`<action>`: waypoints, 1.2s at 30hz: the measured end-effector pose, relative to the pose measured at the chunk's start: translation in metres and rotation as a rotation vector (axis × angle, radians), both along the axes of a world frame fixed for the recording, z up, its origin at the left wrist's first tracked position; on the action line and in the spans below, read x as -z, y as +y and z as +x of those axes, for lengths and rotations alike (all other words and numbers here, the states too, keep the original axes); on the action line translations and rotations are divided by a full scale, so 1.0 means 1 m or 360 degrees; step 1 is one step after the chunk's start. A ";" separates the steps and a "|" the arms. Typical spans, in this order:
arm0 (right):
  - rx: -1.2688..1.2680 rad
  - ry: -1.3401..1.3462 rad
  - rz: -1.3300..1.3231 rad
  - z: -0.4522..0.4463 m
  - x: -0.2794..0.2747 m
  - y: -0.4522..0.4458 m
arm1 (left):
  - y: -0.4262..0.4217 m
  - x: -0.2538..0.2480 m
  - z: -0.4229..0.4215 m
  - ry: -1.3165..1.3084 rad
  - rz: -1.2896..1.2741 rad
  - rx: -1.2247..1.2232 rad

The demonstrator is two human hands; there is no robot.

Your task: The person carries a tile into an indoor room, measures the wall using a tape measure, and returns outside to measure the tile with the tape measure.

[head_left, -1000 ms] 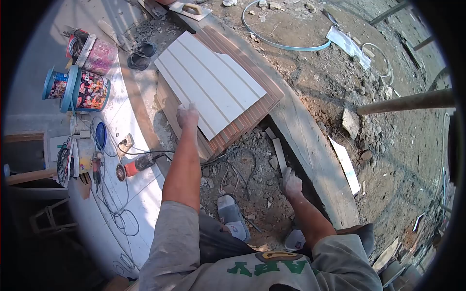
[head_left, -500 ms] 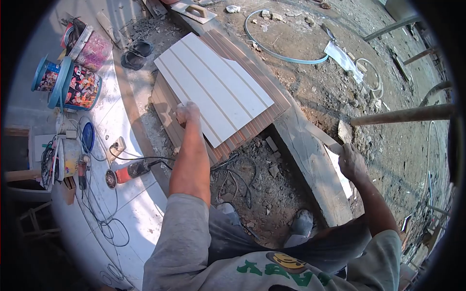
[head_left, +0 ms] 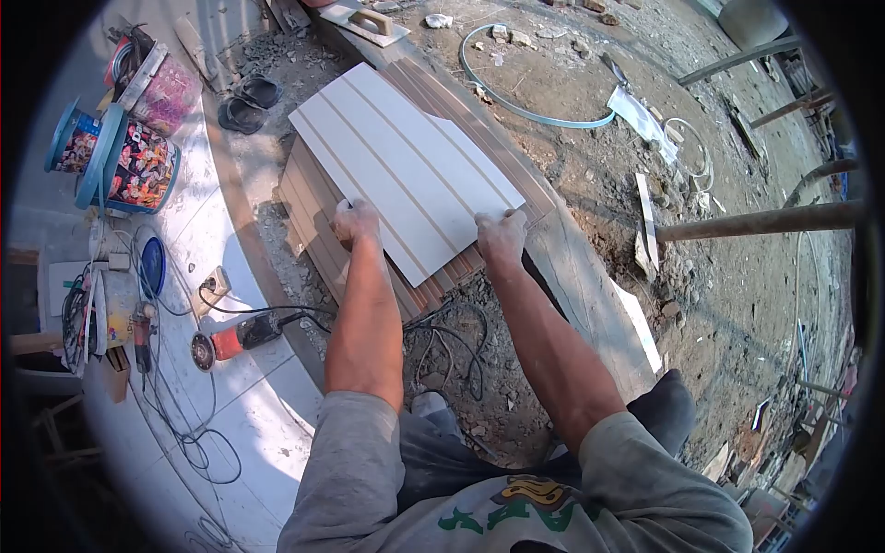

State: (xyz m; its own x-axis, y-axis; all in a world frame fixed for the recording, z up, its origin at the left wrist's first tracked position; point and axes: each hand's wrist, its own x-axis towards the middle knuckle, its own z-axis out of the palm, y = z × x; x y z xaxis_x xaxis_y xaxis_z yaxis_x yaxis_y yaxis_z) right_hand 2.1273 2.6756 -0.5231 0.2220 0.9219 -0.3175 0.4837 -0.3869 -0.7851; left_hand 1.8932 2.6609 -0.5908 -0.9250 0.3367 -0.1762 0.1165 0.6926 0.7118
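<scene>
A white tile (head_left: 406,166) with thin brown stripes and an angled cut side lies on a stack of brown striped tiles (head_left: 309,198). My left hand (head_left: 355,223) is closed on the tile's near left edge. At the near right corner, my right hand (head_left: 502,235) grips the same tile, fingers curled at the edge. The undersides of both hands are hidden. Left of my arm, a red angle grinder (head_left: 241,336) rests on the white floor tiles, its cable running toward the stack.
Paint buckets (head_left: 143,170) stand at the left, near dark sandals (head_left: 249,103). A concrete ledge (head_left: 590,286) runs along the right. Beyond it are a narrow pale strip (head_left: 647,217), a blue hose (head_left: 516,109), a metal pole (head_left: 756,221) and rubble. A trowel (head_left: 369,23) lies at the top.
My right hand has let go of the narrow strip, which now lies on the dirt at the right. That hand has moved left onto the tile's corner. My left hand stays on its edge.
</scene>
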 end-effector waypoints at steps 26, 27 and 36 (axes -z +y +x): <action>-0.0441 0.1024 -0.0733 0.067 -0.079 -0.024 | -0.016 -0.096 0.008 -0.0106 -0.0193 0.0170; -0.0399 0.1042 -0.0764 0.087 -0.082 -0.027 | -0.020 -0.105 0.026 -0.0216 -0.0039 0.0079; -0.0583 0.1070 -0.0434 0.358 -0.098 -0.036 | -0.045 -0.143 0.298 -0.0971 0.1428 0.0072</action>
State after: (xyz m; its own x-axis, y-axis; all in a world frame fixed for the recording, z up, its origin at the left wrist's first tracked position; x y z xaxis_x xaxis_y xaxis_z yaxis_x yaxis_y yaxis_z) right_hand 2.4858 2.6397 -0.4247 -0.3971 0.7700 -0.4994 0.0752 -0.5151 -0.8539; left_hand 2.1912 2.6163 -0.4479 -0.7484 0.6037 -0.2748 -0.4164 -0.1052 0.9031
